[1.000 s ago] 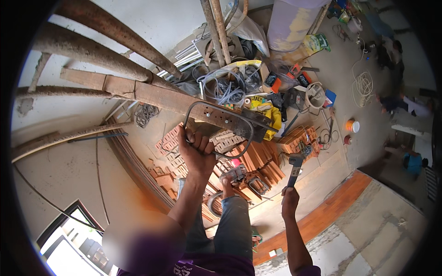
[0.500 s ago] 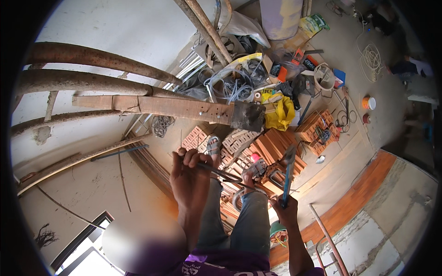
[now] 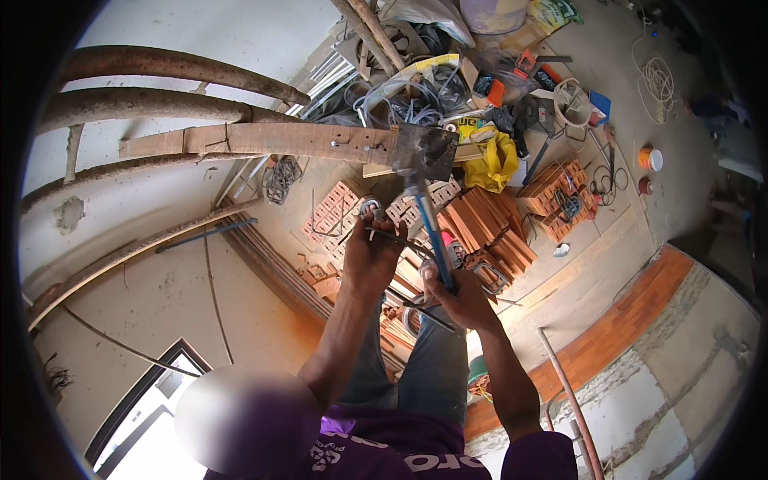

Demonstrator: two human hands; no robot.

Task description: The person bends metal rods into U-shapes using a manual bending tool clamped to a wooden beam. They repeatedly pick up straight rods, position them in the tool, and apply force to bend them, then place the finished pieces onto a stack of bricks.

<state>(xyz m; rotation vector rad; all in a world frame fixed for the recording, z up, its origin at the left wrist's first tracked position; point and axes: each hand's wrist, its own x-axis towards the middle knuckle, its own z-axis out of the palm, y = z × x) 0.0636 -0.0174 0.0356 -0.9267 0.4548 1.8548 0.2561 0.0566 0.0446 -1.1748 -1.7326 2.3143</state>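
Your right hand is now near the middle of the frame, fingers wrapped around the blue-handled tool. Half a second earlier the tool is right of centre, well apart from the plank; now its head overlaps the dark metal block at the plank's right end, upper centre of the frame. You cannot tell from this view whether head and block touch.

Your left hand has its fingers curled around the bent steel rod. A second earlier that rod shows as an open loop across the plank; now it lies just below the centre of the frame, seen nearly edge-on, passing close to your right hand. Whether the two touch is unclear.

For the work in hand, this reads as tool and rod brought close together, with the rod apparently off the plank and its bolts.
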